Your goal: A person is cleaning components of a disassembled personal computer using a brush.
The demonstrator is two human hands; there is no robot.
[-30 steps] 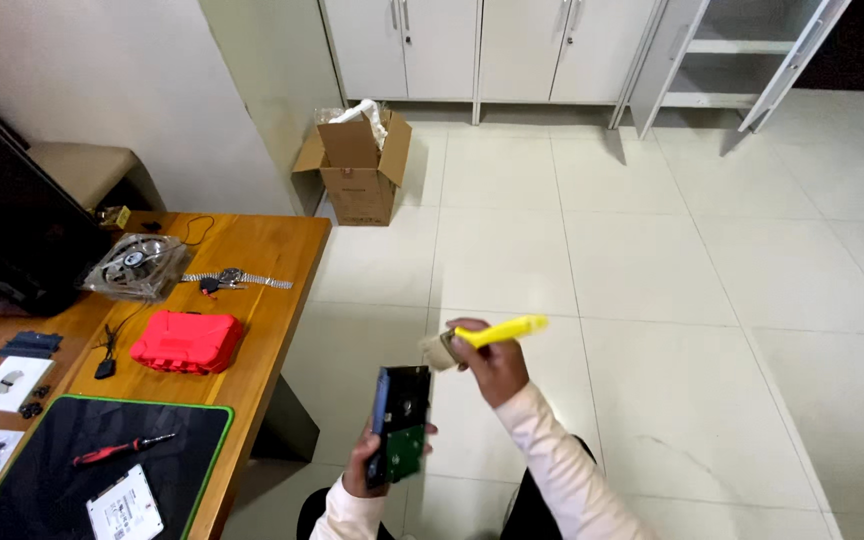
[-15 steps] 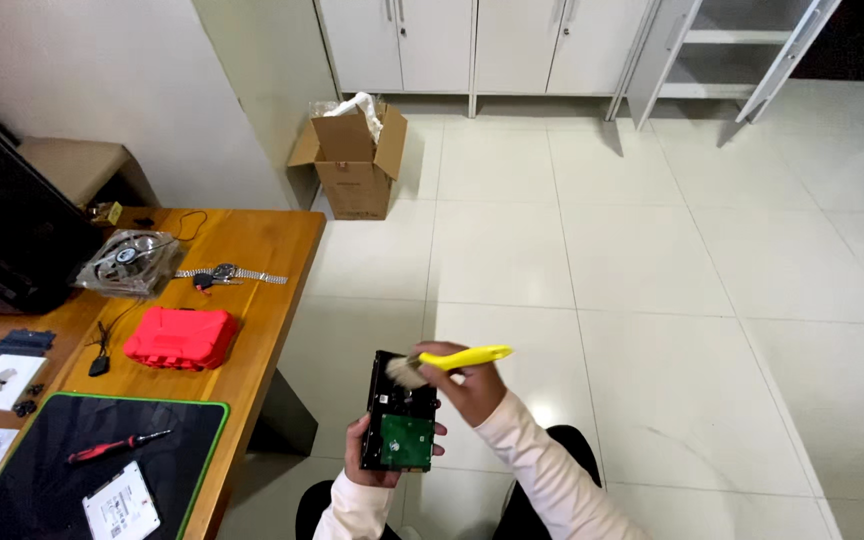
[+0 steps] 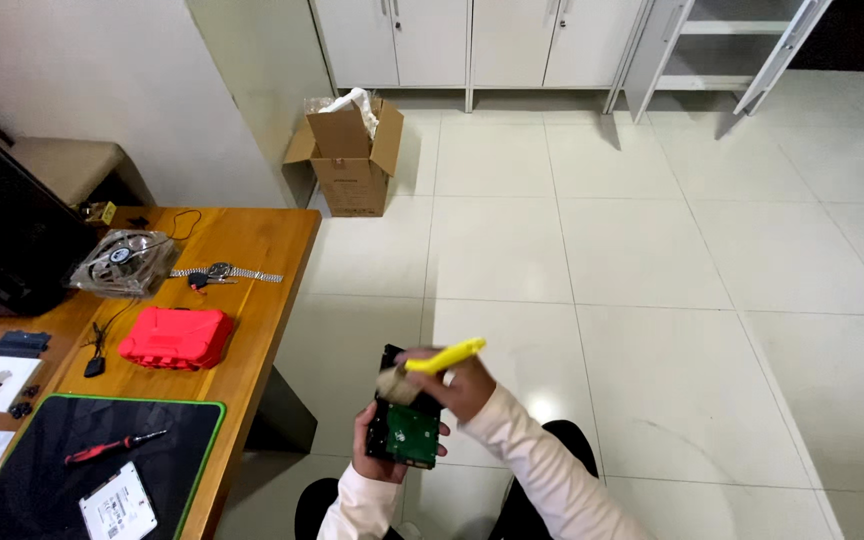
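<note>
Hard drive: bare drive (image 3: 407, 425) with its green circuit board facing up, held over the tiled floor (image 3: 652, 260) just right of the desk edge, in front of the person's lap.
Left hand: left hand (image 3: 372, 462) closed round the lower left edge of the hard drive, gripping it from below (fingers mostly hidden behind the drive).
Right hand: right hand (image 3: 462, 385) closed on the yellow handle of a brush, sitting just above and to the right of the drive's top end.
Brush: yellow-handled brush (image 3: 432, 362), handle pointing up and right, pale bristle head resting on the drive's upper left corner.
Desk: wooden desk (image 3: 252, 290) to the left, well apart from both hands.
Red case: closed red plastic case (image 3: 175, 338) near the desk's right edge.
Work mat: black mat with green border (image 3: 102, 460) at the desk's near end.
Screwdriver: small red-handled screwdriver (image 3: 112, 446) lying on the mat.
Flat drive: white rectangular drive (image 3: 118, 503) on the mat, below the screwdriver.
Fan: computer fan in a clear wrapper (image 3: 122, 262) toward the desk's far end.
Wristwatch: metal-band wristwatch (image 3: 222, 272) laid flat just right of the fan.
Cardboard box: open cardboard box (image 3: 347, 160) on the floor by the wall (pale wrapping sticking out).
Cabinets: white cabinets (image 3: 472, 40) along the far wall.
</note>
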